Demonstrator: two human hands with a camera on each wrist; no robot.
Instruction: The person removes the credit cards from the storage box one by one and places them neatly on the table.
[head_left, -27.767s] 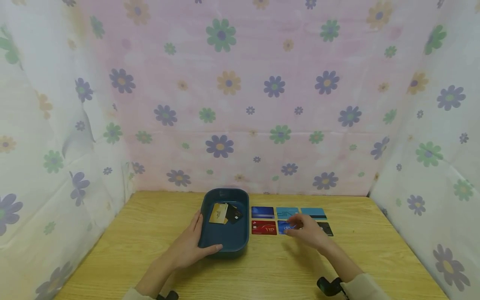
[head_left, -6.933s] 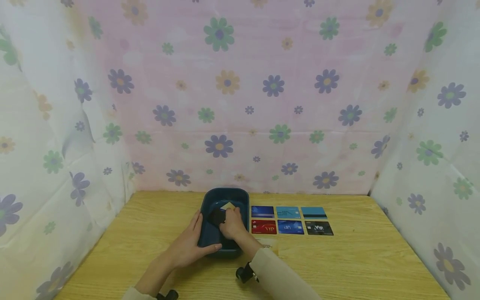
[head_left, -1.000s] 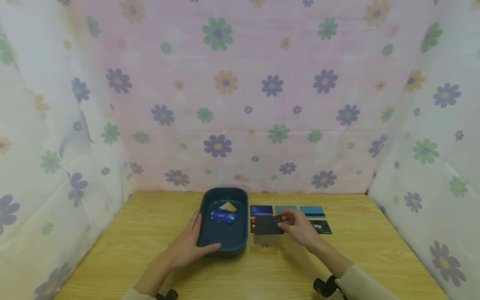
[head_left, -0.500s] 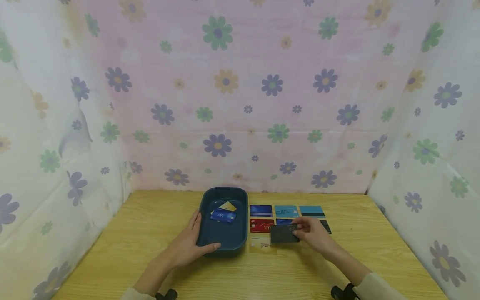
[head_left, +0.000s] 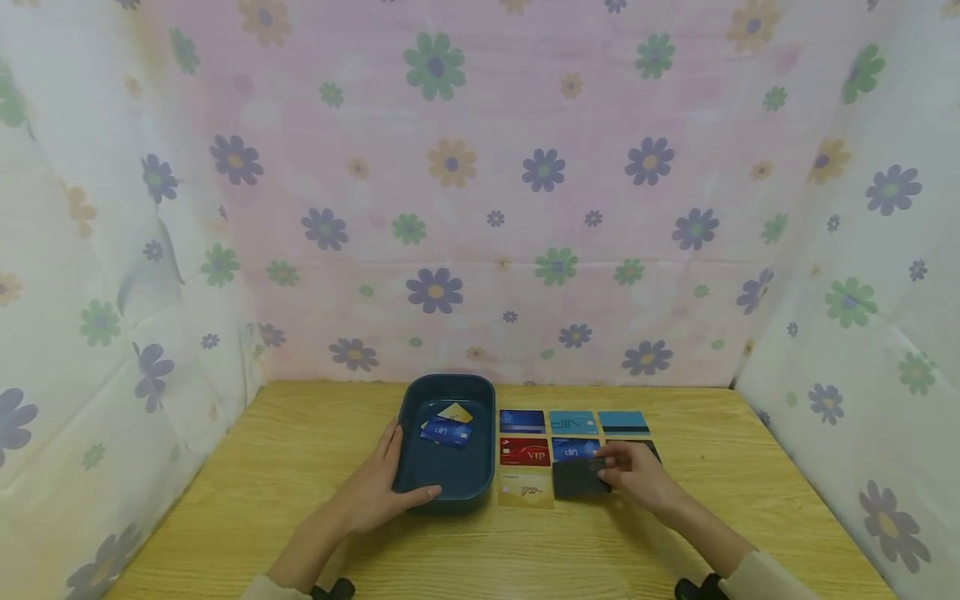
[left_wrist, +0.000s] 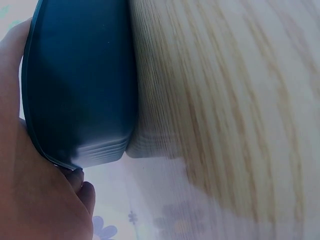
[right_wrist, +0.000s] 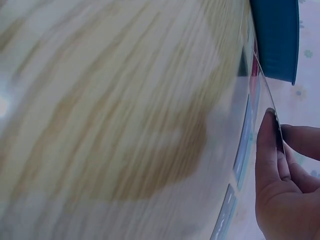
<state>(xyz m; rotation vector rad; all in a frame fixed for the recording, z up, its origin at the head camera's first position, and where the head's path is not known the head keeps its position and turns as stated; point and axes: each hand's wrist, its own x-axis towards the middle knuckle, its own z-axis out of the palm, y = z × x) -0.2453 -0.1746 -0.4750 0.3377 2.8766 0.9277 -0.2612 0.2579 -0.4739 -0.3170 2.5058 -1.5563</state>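
Observation:
My right hand (head_left: 637, 477) pinches a black card (head_left: 577, 478) at its right edge, between thumb and fingers. The card is just in front of the blue VIP card (head_left: 576, 449) and right of a gold card (head_left: 527, 492). In the right wrist view the black card (right_wrist: 270, 95) appears edge-on, tilted off the table. My left hand (head_left: 378, 479) grips the dark blue tray (head_left: 408, 400) at its left side and near left corner, the thumb on the near rim. Inside the tray a blue card (head_left: 447, 432) partly covers a gold card (head_left: 456, 412).
A back row holds a dark blue card (head_left: 522, 421), a light blue VIP card (head_left: 573, 422) and a striped light blue card (head_left: 624, 423). A red VIP card (head_left: 524, 452) lies before it. My right hand partly hides a black card (head_left: 647, 450). The wooden table (head_left: 315, 417) meets flowered cloth behind.
My right hand has carried the black card rightward and toward me, from over the red card to beside the gold card. The left hand and tray have stayed put.

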